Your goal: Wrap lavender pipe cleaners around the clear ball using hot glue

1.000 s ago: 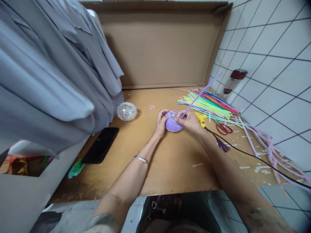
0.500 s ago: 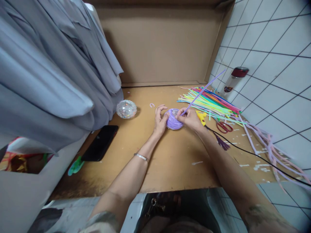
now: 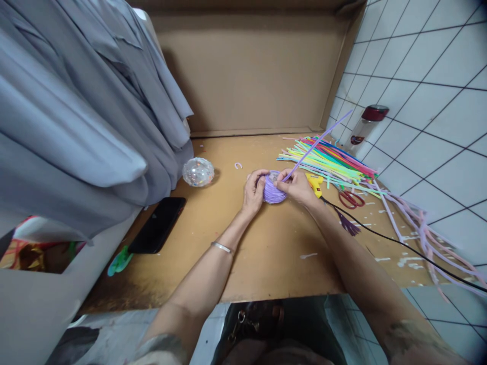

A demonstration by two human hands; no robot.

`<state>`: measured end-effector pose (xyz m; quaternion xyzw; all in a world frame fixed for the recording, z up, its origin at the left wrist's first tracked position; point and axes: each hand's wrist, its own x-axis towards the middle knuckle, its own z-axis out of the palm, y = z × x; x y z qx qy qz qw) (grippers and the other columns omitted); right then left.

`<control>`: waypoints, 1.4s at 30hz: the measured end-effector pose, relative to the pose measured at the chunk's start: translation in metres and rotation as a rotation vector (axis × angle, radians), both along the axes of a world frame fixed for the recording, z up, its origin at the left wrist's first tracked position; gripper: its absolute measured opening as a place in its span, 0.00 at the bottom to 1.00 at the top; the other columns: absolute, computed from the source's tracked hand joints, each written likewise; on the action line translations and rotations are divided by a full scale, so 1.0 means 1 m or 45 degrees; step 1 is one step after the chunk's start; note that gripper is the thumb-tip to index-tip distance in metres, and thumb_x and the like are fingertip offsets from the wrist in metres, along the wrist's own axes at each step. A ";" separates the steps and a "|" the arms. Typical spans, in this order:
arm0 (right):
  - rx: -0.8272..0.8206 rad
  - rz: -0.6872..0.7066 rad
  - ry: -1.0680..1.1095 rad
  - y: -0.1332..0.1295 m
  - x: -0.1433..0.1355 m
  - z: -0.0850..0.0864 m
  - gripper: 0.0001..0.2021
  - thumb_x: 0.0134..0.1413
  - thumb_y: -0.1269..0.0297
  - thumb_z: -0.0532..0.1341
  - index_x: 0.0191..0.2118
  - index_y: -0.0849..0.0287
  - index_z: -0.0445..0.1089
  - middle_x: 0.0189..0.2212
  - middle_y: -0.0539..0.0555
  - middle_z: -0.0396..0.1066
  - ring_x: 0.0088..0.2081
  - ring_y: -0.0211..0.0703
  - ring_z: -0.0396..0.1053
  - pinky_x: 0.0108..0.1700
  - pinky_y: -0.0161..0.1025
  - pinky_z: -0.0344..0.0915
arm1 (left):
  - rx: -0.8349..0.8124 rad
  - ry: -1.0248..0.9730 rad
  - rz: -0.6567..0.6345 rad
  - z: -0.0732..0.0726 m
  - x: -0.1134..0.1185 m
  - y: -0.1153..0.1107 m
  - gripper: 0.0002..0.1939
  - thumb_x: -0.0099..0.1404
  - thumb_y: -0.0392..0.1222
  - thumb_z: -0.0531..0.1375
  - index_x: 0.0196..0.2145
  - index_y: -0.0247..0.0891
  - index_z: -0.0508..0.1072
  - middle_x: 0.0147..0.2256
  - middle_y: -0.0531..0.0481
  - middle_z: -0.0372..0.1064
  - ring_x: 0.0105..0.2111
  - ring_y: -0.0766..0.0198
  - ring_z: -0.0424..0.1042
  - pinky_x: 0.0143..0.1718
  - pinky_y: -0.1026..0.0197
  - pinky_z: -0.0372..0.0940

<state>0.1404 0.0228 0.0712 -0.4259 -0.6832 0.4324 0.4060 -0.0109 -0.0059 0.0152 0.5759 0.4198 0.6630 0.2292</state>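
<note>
Left hand (image 3: 254,192) curled onto purple coil (image 3: 274,194) | front table edge (image 3: 285,297) well apart

light moderate, even | soft shadow, left of cardboard panel (image 3: 251,81) | edges stretched | right corners darkened

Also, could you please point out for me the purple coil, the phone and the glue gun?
Purple coil (image 3: 274,195): head view, on its wound front side.
Phone (image 3: 157,226): head view, middle of its dark face.
Glue gun (image 3: 315,184): head view, on its yellow body.

Craft workspace, glue gun (image 3: 314,183), scissors (image 3: 352,199), pipe cleaners (image 3: 330,161), tiled wall (image 3: 429,109)
</note>
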 end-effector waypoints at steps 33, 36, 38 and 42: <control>0.018 -0.172 -0.032 -0.004 -0.004 0.005 0.06 0.35 0.63 0.63 0.22 0.56 0.66 0.16 0.44 0.62 0.22 0.35 0.58 0.27 0.35 0.54 | 0.100 0.265 -0.025 -0.018 0.008 0.005 0.42 0.43 0.50 0.78 0.51 0.43 0.64 0.58 0.40 0.65 0.60 0.46 0.67 0.63 0.44 0.61; 0.015 -0.191 -0.040 -0.004 -0.005 0.006 0.05 0.35 0.63 0.63 0.22 0.56 0.66 0.16 0.44 0.62 0.21 0.35 0.58 0.27 0.35 0.53 | 0.130 0.282 -0.010 -0.018 0.009 0.007 0.43 0.42 0.52 0.78 0.51 0.42 0.64 0.57 0.39 0.65 0.60 0.46 0.67 0.62 0.43 0.61; 0.021 -0.206 -0.053 -0.004 -0.005 0.005 0.05 0.35 0.64 0.63 0.22 0.56 0.66 0.16 0.44 0.62 0.21 0.35 0.58 0.27 0.35 0.53 | 0.150 0.282 0.018 -0.019 0.010 0.008 0.43 0.41 0.52 0.79 0.51 0.42 0.64 0.57 0.39 0.66 0.59 0.45 0.67 0.61 0.42 0.62; 0.049 -0.209 -0.062 -0.003 -0.005 0.003 0.05 0.37 0.63 0.63 0.23 0.56 0.66 0.17 0.45 0.63 0.22 0.36 0.59 0.28 0.36 0.55 | 0.160 0.274 0.072 -0.019 0.014 0.009 0.38 0.44 0.45 0.77 0.50 0.42 0.65 0.56 0.39 0.67 0.57 0.45 0.68 0.59 0.42 0.64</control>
